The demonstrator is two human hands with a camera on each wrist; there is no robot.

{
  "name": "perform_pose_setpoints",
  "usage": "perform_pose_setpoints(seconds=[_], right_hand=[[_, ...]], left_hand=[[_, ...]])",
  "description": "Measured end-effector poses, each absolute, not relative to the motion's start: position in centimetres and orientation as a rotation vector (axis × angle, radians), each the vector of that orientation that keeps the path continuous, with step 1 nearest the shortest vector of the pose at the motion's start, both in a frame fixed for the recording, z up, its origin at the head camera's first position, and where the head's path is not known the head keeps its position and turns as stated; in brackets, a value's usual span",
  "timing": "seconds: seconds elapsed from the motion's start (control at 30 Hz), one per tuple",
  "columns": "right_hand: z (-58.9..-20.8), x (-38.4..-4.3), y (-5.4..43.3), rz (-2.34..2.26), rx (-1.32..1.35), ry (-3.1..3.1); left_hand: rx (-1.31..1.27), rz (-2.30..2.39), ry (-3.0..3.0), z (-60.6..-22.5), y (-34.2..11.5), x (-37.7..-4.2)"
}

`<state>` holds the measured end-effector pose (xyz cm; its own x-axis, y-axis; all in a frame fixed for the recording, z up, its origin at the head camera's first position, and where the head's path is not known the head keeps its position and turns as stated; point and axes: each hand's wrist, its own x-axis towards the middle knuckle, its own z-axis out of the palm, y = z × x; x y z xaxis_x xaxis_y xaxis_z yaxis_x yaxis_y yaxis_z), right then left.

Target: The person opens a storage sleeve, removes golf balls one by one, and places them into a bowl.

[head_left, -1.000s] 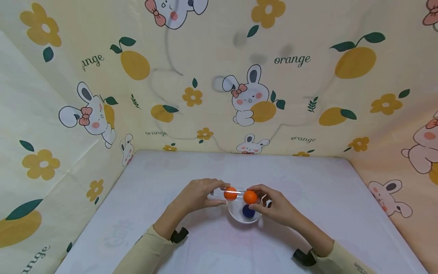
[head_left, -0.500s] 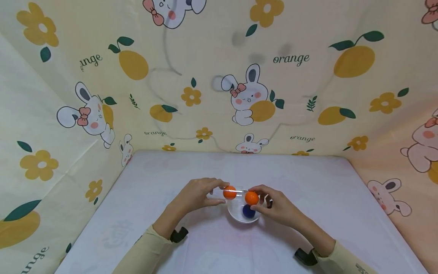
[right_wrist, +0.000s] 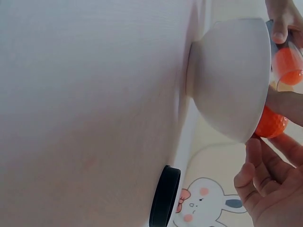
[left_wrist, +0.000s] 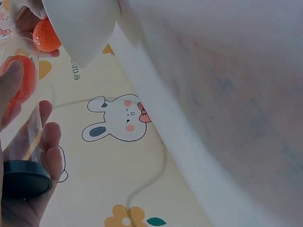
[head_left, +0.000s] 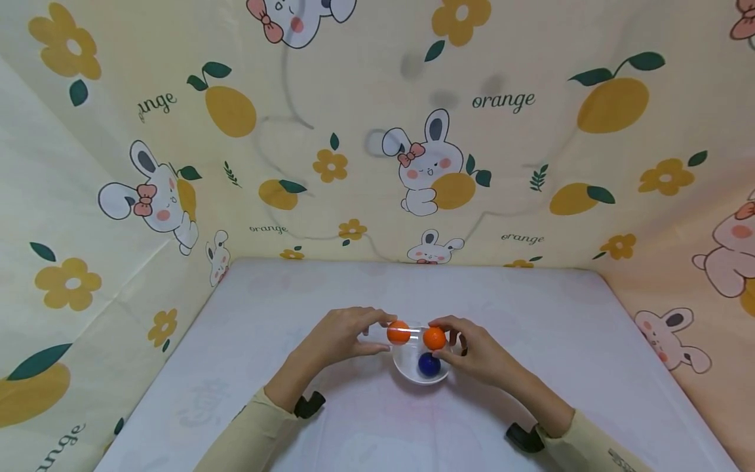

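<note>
My left hand (head_left: 348, 335) grips a clear plastic tube (left_wrist: 26, 139) with a dark base, held lying sideways over the bowl in the head view. Inside it is an orange ball (head_left: 398, 332). Just off the tube's open end, my right hand (head_left: 480, 354) pinches a dimpled orange golf ball (head_left: 434, 339) between thumb and fingers. Below both hands stands a white bowl (head_left: 406, 372), holding a dark blue ball (head_left: 429, 364). From the side, the right wrist view shows the bowl's wall (right_wrist: 227, 80) with the pinched ball close to its rim.
A black round lid (right_wrist: 165, 196) lies on the white-covered table (head_left: 265, 288) near the bowl, mostly hidden behind the right hand in the head view. Fabric printed with rabbits and oranges (head_left: 354, 78) walls in the back and both sides. Each wrist carries a black strap piece (head_left: 523, 438).
The golf ball in my right hand has shifted slightly right, away from the tube's end. The tube and the ball in it have moved only slightly. Bowl and blue ball stay in place.
</note>
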<state>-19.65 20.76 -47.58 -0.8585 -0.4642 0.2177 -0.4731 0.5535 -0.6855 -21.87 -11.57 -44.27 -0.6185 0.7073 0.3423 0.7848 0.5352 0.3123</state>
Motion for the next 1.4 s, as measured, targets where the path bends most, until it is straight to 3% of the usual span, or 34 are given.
perform_pose_setpoints(seconds=[1.4], right_hand=[[-46.3, -18.9, 19.2, 1.487, 0.829, -2.688]], left_hand=[[-1.277, -0.600, -2.594, -44.4, -11.1, -21.7]])
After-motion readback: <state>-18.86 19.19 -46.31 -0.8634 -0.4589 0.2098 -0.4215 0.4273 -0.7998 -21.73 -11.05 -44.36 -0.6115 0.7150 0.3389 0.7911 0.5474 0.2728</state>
